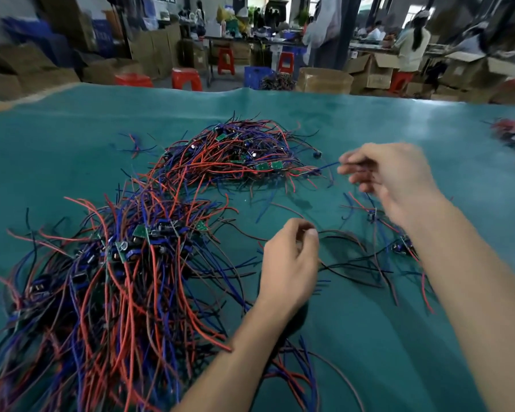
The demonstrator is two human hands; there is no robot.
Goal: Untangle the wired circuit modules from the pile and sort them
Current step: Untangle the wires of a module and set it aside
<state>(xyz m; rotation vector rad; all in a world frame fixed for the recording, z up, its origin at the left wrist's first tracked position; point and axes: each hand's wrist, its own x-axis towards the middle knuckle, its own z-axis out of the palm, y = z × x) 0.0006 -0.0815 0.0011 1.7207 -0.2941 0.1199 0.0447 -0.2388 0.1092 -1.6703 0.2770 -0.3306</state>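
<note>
On teal table cover (pixel 369 337): wired-module piles (pixel 107 263). Left hand (pixel 289 263) pinches dark wire (pixel 339 233); right hand (pixel 393 176) pinches blue wire (pixel 327 166). Behind: cardboard boxes (pixel 378 72), red stools (pixel 186 78). Writing unreadable.

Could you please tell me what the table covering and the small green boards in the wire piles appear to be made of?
The table covering looks like a teal rubber or vinyl sheet: smooth, with a soft sheen, and it ripples at the far edge. The small green boards look like rigid printed circuit board, probably fibreglass laminate: flat, square-cut and matt green. They are too small to be sure.
</note>
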